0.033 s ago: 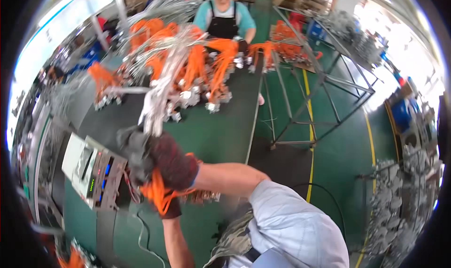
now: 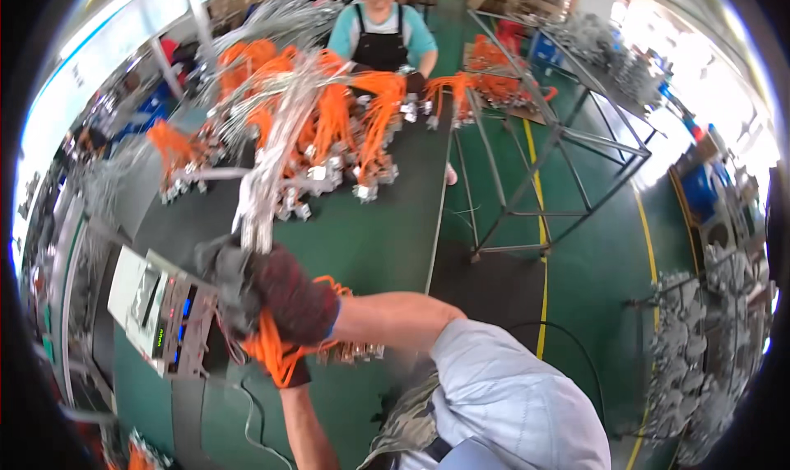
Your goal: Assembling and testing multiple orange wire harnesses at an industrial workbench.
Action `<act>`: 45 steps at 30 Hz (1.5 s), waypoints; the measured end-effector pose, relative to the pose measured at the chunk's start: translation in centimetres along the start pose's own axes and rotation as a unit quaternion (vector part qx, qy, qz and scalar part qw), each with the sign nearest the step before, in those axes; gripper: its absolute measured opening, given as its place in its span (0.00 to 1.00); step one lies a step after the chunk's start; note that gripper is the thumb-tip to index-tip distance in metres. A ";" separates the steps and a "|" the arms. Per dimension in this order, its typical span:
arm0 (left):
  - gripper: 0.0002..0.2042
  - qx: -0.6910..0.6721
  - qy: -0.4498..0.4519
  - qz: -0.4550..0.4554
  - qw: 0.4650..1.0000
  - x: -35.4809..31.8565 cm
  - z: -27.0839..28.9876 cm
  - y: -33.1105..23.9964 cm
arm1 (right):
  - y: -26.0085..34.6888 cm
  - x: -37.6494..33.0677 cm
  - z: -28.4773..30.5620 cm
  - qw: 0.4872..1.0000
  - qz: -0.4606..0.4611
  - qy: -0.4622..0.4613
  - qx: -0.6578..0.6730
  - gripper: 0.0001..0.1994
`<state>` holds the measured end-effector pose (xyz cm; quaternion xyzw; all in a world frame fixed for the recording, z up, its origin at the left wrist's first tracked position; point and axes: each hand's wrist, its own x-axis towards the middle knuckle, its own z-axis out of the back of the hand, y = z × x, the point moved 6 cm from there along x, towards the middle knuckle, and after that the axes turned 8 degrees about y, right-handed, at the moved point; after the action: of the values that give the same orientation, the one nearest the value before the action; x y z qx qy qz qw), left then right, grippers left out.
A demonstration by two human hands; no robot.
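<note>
My right hand (image 2: 288, 299), in a dark red and grey glove, is closed around a bundle of grey cables (image 2: 265, 192) that rises from the fist toward the pile on the green table (image 2: 370, 239). My left hand (image 2: 297, 376) comes up from the lower edge just beneath it. It is mostly hidden by the right glove and grips a bunch of orange wires (image 2: 270, 353) with metal connectors (image 2: 355, 353) hanging to the right. Both hands are pressed close together over the table's near edge.
A white test box with a lit display (image 2: 156, 305) stands just left of my hands. Heaps of orange and grey wire harnesses (image 2: 329, 132) cover the far table. A co-worker in a black apron (image 2: 383, 38) handles some opposite me. A metal rack (image 2: 535, 149) stands to the right.
</note>
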<state>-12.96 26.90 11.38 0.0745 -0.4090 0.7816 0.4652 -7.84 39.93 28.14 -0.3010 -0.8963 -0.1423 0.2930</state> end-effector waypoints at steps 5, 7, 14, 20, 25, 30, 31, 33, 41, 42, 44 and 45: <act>0.20 -0.042 0.087 0.112 0.989 -5.3 -4.2 6.3 | 0.6 0.6 0.3 0.997 -0.052 -0.026 -0.051 0.31; 0.18 -0.057 0.114 0.141 0.982 -7.4 -5.6 8.5 | 0.6 1.0 0.6 0.998 -0.051 -0.016 -0.046 0.28; 0.08 -0.271 0.064 0.295 0.914 -9.3 -5.5 5.9 | 2.2 -0.2 2.4 0.993 -0.080 -0.087 -0.018 0.18; 0.19 0.034 0.171 0.028 0.984 -11.0 0.3 -0.7 | 5.0 0.6 3.8 0.981 -0.085 -0.132 -0.117 0.11; 0.27 0.200 0.311 0.067 0.927 -22.4 -0.1 0.4 | 1.1 3.5 5.1 0.945 -0.126 -0.110 -0.282 0.09; 0.29 0.283 0.224 0.241 0.901 -27.4 9.1 2.8 | -7.4 -1.9 8.1 0.839 -0.015 0.044 -0.543 0.15; 0.30 0.301 0.201 0.276 0.890 -28.2 11.3 4.0 | -9.9 -3.7 8.8 0.848 -0.027 0.075 -0.523 0.17; 0.30 0.326 0.176 0.334 0.867 -30.3 14.8 8.8 | -14.6 -7.4 9.8 0.873 -0.057 0.139 -0.464 0.21; 0.46 -0.210 -0.049 0.284 0.934 -26.4 14.1 10.3 | -24.2 -25.6 16.9 0.630 -0.249 0.279 -0.681 0.22; 0.46 -0.186 -0.054 0.223 0.955 -23.5 12.8 8.1 | -23.6 -25.3 17.0 0.651 -0.200 0.256 -0.686 0.20; 0.43 -0.125 -0.075 0.140 0.979 -19.3 10.8 6.3 | -24.5 -25.5 17.7 0.630 -0.257 0.285 -0.675 0.19; 0.41 -0.088 -0.091 0.119 0.985 -18.0 9.9 6.3 | -24.9 -26.1 17.8 0.609 -0.276 0.308 -0.677 0.20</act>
<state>-10.49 6.41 5.37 0.0547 -0.5227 0.7821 0.3349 -14.25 16.32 -3.79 -0.0905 -0.4420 -0.8670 0.2116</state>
